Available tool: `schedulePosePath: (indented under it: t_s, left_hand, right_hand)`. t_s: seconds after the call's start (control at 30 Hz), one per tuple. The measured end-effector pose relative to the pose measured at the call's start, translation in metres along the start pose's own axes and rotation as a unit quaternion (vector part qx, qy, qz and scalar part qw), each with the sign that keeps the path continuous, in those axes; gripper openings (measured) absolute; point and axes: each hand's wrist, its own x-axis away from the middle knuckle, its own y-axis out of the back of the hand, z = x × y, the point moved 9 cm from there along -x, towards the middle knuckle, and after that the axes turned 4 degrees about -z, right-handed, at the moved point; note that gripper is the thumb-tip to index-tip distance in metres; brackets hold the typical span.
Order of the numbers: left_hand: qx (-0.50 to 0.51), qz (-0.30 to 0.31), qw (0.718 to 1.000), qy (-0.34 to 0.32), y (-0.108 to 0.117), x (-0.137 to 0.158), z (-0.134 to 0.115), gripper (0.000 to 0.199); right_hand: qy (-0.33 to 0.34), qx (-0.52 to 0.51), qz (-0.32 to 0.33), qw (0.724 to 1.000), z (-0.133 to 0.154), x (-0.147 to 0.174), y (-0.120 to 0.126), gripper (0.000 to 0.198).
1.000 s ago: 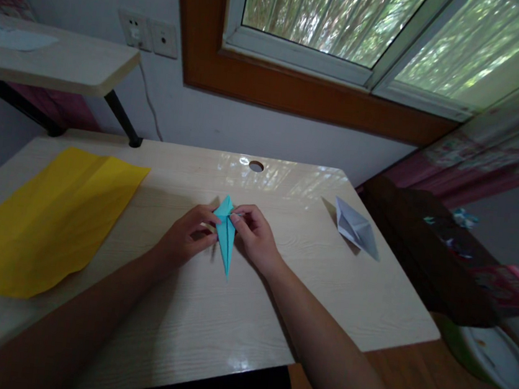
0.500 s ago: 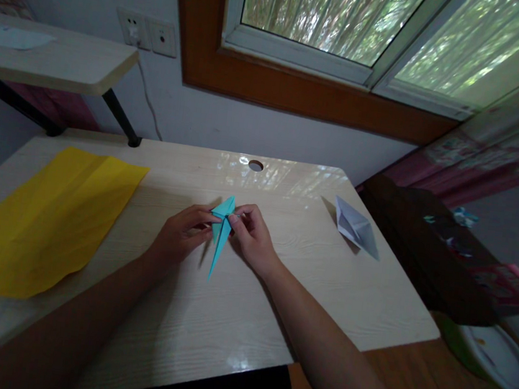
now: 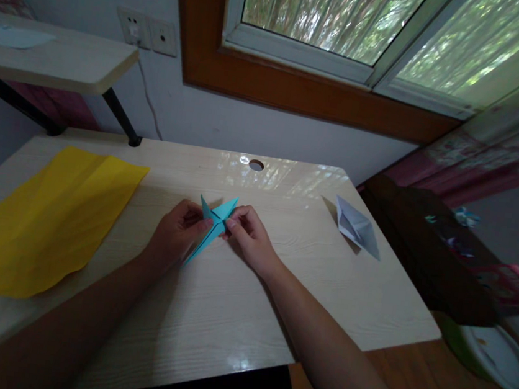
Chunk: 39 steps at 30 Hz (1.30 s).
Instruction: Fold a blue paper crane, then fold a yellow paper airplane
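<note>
A folded piece of turquoise origami paper (image 3: 212, 234) is held a little above the desk, between both hands. One long narrow point slants down toward me, and shorter points stick up at the far side. My left hand (image 3: 181, 226) pinches its left side, thumb on top. On the right side, my right hand (image 3: 250, 234) grips it between thumb and fingers near the middle of the folds. Fingertips beneath the paper are partly hidden.
A yellow sheet of paper (image 3: 50, 220) lies at the left of the pale desk (image 3: 236, 317). A folded white paper piece (image 3: 358, 226) rests at the right. A raised shelf (image 3: 82, 65) stands back left. The desk has a round cable hole (image 3: 256, 165) at the back.
The turquoise paper has turned, so its long point now slants to the lower left and another point shows at the upper left. My left thumb has come on top of it.
</note>
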Motion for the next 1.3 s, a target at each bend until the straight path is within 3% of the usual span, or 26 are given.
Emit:
schedulePosePath:
  t_s: [0.27, 0.47, 0.9, 1.3]
  left_hand:
    - [0.083, 0.008, 0.995, 0.047, -0.004, -0.003, 0.006, 0.039]
    - [0.073, 0.017, 0.996, 0.042, -0.004, -0.001, 0.006, 0.031]
    - [0.091, 0.007, 0.993, 0.077, -0.004, -0.002, 0.012, 0.038]
    - [0.062, 0.0, 0.993, 0.101, -0.002, -0.001, 0.015, 0.039]
  right_hand:
    - [-0.017, -0.036, 0.007, 0.999, -0.002, 0.0, 0.0, 0.031]
    - [-0.031, -0.047, -0.011, 0.998, -0.004, -0.002, 0.004, 0.029]
    - [-0.014, -0.039, 0.018, 0.999, -0.008, -0.002, -0.003, 0.028]
    - [-0.019, -0.006, 0.015, 1.0, -0.014, -0.003, -0.001, 0.04]
